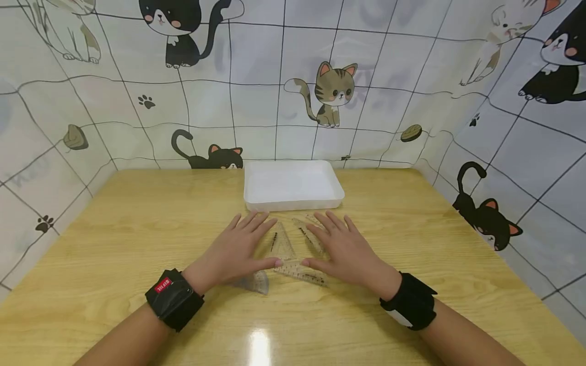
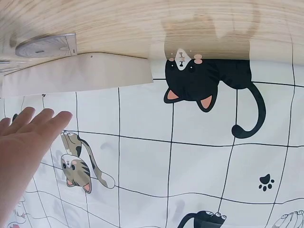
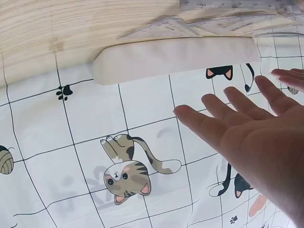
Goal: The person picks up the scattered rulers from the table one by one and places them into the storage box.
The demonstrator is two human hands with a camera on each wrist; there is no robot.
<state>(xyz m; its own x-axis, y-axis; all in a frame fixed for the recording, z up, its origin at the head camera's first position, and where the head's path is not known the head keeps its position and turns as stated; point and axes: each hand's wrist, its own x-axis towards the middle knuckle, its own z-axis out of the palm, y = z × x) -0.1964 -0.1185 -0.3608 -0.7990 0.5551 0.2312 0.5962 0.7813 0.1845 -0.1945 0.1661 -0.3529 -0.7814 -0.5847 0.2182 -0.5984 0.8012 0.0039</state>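
My left hand is held palm down with its fingers spread, its thumb over a clear triangular set square. A clear protractor lies partly hidden beneath that hand. My right hand mirrors it, fingers spread and thumb pointing inward, with nothing in its grasp. Between the hands stands the outline of a second clear set square, printed with black marks. Another clear ruled piece is partly covered by the right fingers. In the right wrist view, the clear set squares overlap on the table.
A white shallow tray stands at the back of the wooden table, just beyond the fingertips. A cat-printed sheet rises behind the table and along both sides. Each wrist wears a black band.
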